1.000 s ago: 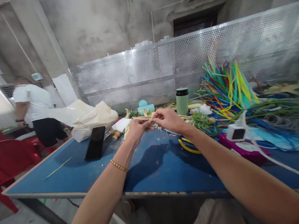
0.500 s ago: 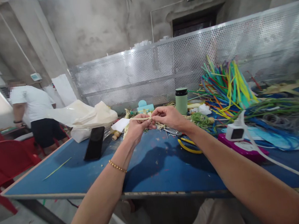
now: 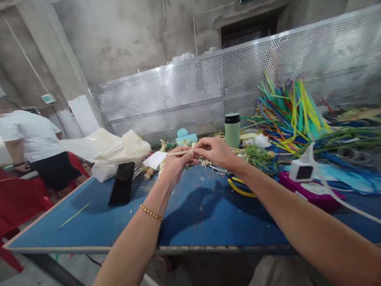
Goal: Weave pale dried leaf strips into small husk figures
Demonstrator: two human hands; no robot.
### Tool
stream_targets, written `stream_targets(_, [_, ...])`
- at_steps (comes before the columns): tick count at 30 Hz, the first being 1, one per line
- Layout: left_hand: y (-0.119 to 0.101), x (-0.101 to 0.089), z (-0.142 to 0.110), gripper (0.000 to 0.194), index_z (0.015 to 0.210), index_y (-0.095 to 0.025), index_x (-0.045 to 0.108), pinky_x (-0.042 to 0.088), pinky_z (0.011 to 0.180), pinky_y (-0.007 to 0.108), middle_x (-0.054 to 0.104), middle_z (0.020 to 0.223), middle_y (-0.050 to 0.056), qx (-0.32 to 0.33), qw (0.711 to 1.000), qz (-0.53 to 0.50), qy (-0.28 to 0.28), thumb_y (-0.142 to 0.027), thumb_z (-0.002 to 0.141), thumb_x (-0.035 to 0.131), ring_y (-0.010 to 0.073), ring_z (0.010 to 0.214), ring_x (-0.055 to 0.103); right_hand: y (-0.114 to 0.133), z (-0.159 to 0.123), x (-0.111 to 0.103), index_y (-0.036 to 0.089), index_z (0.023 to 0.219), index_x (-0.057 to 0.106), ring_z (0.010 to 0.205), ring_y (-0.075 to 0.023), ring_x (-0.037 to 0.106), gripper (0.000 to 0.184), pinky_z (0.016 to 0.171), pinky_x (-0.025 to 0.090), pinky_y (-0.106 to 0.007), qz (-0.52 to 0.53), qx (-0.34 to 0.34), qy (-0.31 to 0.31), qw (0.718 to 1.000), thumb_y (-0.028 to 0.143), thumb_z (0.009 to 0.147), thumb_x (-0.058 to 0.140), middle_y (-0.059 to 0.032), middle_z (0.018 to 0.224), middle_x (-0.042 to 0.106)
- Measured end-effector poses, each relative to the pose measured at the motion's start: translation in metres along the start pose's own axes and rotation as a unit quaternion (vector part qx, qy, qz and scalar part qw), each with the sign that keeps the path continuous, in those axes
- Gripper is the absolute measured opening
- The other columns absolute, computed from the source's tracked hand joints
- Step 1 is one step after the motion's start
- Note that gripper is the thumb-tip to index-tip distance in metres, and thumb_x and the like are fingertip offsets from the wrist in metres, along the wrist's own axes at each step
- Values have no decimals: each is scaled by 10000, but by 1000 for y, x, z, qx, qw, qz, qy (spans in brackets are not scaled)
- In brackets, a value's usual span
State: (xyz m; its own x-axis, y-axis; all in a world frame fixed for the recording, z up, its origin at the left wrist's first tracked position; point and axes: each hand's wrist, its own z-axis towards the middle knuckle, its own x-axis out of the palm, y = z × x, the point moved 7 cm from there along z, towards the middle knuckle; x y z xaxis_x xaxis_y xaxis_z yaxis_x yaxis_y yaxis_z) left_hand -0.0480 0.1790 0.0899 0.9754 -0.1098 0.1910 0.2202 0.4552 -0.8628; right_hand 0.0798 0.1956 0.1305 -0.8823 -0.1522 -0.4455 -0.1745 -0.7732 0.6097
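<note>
A thin pale strip (image 3: 177, 152), straw-like, is pinched between my two hands above the blue table. My left hand (image 3: 178, 161) has its fingers closed on the strip, which runs out leftward over the knuckles. Fingertips of my right hand (image 3: 213, 150) meet those of the left at the strip's right end; fingers partly hide what is between them. Under and behind the hands lie pale plant scraps (image 3: 208, 162). Yellow-handled scissors (image 3: 241, 187) rest beneath my right forearm, partly covered by it.
On the table (image 3: 101, 231) lie a black phone (image 3: 122, 183), pale plastic sheeting (image 3: 121, 149), a green thin strip (image 3: 75, 214) and a purple power strip (image 3: 311, 190). Behind stand a green bottle (image 3: 232, 131) and bundled coloured strips (image 3: 296, 107). A person (image 3: 32, 139) is beyond red chairs (image 3: 11, 190).
The person at the left has moved further left. My hands keep their pinch on the strip with hardly any shift, and the view has tilted slightly.
</note>
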Motion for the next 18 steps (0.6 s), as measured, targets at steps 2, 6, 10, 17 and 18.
stream_targets(2, [-1,0,0,302,840,-106,649,519,669,327,674,713,39,7,1000,-2,5,-308,668,794,138,586,633,-6,0,0,150,710,663,554,-124,557,234,521,419,-237,21,26,-5,999,378,759,661,-25,633,655])
stream_targets(6, [-4,2,-1,279,856,-105,661,520,658,327,686,739,55,33,999,25,21,-311,703,768,150,603,642,-12,-2,0,155,674,617,440,-82,409,380,426,308,-227,70,77,4,995,518,791,621,35,490,484])
stream_targets(10, [-3,5,-2,239,841,-107,656,512,628,317,687,735,64,40,996,64,38,-304,734,739,158,597,647,-7,-1,-3,156,596,560,472,-63,333,367,456,260,-231,65,55,-19,996,471,728,694,56,499,423])
stream_targets(17, [-4,8,-4,177,801,-110,642,506,631,313,685,715,66,40,994,82,61,-266,755,712,154,595,646,-12,-1,0,159,606,551,480,-66,358,283,471,269,-235,104,66,-11,992,381,706,693,57,509,442])
stream_targets(18, [-4,8,-4,174,799,-112,642,505,628,312,685,715,65,41,994,82,64,-266,757,710,154,595,646,-12,-1,1,159,609,551,476,-66,366,272,469,272,-235,110,68,-10,992,372,705,691,56,512,447])
